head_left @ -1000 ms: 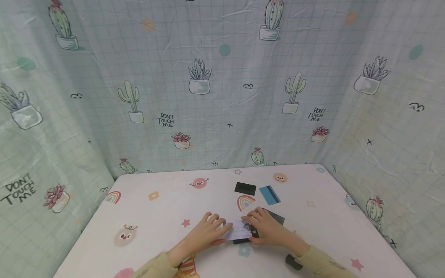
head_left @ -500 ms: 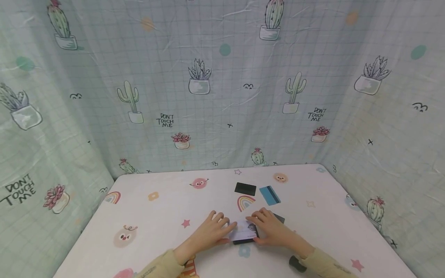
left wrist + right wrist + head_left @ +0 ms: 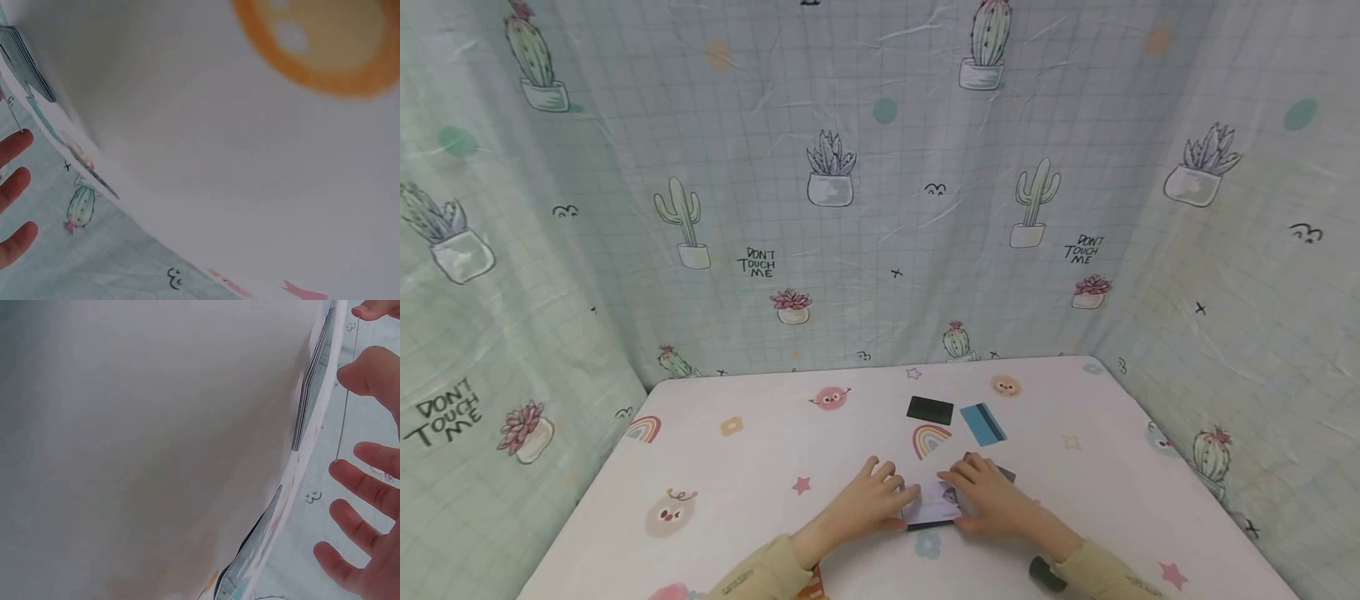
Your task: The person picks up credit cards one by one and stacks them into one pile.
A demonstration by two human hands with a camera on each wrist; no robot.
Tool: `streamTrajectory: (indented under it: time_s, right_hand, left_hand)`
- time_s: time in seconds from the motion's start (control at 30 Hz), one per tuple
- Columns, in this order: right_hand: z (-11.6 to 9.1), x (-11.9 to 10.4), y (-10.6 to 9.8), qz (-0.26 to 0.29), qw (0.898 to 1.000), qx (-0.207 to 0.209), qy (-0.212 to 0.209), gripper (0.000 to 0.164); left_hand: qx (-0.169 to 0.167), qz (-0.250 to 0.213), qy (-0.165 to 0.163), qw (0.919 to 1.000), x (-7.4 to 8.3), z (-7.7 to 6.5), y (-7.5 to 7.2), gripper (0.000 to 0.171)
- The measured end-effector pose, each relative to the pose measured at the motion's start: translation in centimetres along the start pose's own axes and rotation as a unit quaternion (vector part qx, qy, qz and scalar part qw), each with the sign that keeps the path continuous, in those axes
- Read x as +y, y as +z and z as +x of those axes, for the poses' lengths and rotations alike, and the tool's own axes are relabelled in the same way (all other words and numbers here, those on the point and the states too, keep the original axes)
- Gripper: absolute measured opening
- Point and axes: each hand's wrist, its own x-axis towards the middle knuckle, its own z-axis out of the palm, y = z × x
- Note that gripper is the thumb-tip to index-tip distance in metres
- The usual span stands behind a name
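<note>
Some cards are in a pile (image 3: 310,381) on the bench (image 3: 737,475), so the work looks partly done. Three more lie loose: a black card (image 3: 930,410) and a blue card (image 3: 983,424) on the far side, and a grey card (image 3: 1004,472) partly hidden behind the right hand (image 3: 996,502). None of these three is in the pile. How many cards the pile has is too small to count.

The white card (image 3: 931,503) is in the air, not down on the pile. From the head it sits right over the pile, with a dark edge peeking out on the near side. The wrist views show a gap under it, so the card and the pile do not touch.

The white card is between the two hands. The left hand (image 3: 871,504) grips its left end, and the right hand grips its right end. On the right, the thumb and one finger pinch the card, and the other fingers are spread apart. On the left, one fingertip touches the card's edge; the thumb's hold is hard to see. A small dark thing (image 3: 1045,575) lies by the right sleeve.
</note>
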Motion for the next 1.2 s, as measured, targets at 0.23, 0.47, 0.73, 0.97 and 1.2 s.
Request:
streamTrajectory:
  time_s: [0.23,0.47,0.73,0.97,1.2]
  right_hand:
    - [-0.26,0.21,0.15,0.007,1.000,-0.008,0.007,0.062]
    - [-0.20,0.34,0.28,-0.005,1.000,-0.011,-0.006,0.059]
    - [-0.01,0.29,0.27,-0.007,0.999,-0.035,-0.013,0.058]
    - [0.01,0.36,0.42,-0.017,0.999,-0.026,-0.024,0.057]
    - [0.08,0.19,0.17,-0.026,0.999,-0.035,-0.022,0.057]
  left_hand:
    - [0.010,0.007,0.004,0.9999,0.31,0.26,0.19,0.049]
    - [0.012,0.024,0.007,0.9996,0.55,0.25,0.64,0.049]
    - [0.003,0.015,0.005,0.9999,0.72,0.11,0.53,0.047]
    - [-0.010,0.011,0.002,0.9999,0.76,0.02,0.49,0.047]
    - [-0.019,-0.001,-0.001,0.9998,0.80,0.05,0.65,0.047]
